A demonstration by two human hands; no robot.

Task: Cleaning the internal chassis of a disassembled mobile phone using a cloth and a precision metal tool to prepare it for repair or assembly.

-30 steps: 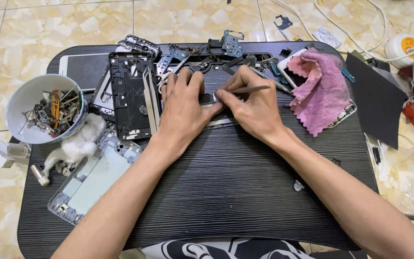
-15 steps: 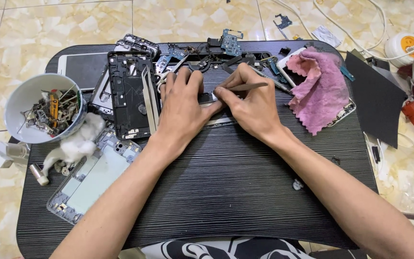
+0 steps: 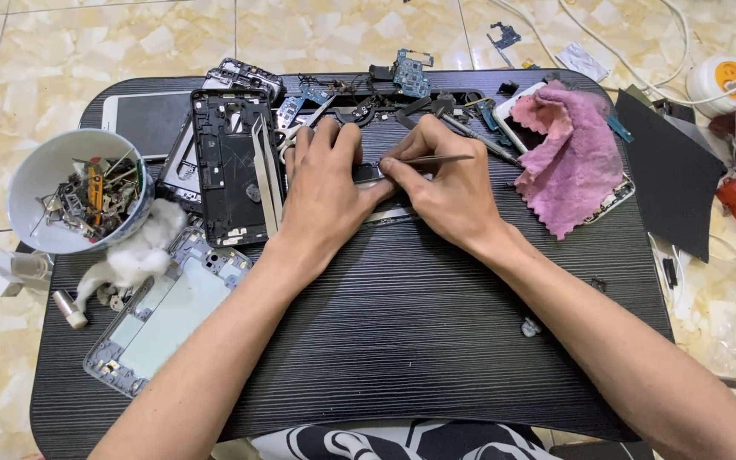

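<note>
Beige marble floor tiles frame the dark ribbed table (image 3: 402, 341) we are working on. At the left of the frame sits a white bowl (image 3: 31, 183) of screws and small metal scraps, with a wad of cotton (image 3: 134, 255) below it and a pale blue phone frame (image 3: 163, 315) at lower left. Next comes a black phone midframe (image 3: 233, 166), lying flat and face up. At centre our left hand (image 3: 325, 192) presses palm down, fingers spread narrowly, pinning a small dark component (image 3: 370, 173) against the table; most of that part is hidden under the fingers. Our right hand (image 3: 445, 192) is closed in a pencil grip around thin metal tweezers (image 3: 436, 159), their tip meeting the component. We judge the piece light, thin, stiff and fragile, likely to skid or flick away, so it is best held flat by its edges, with the tweezers nipping only a sturdy rim. Further right lie a pink cloth (image 3: 572, 166) over a phone and a black sheet (image 3: 666, 175).
</note>
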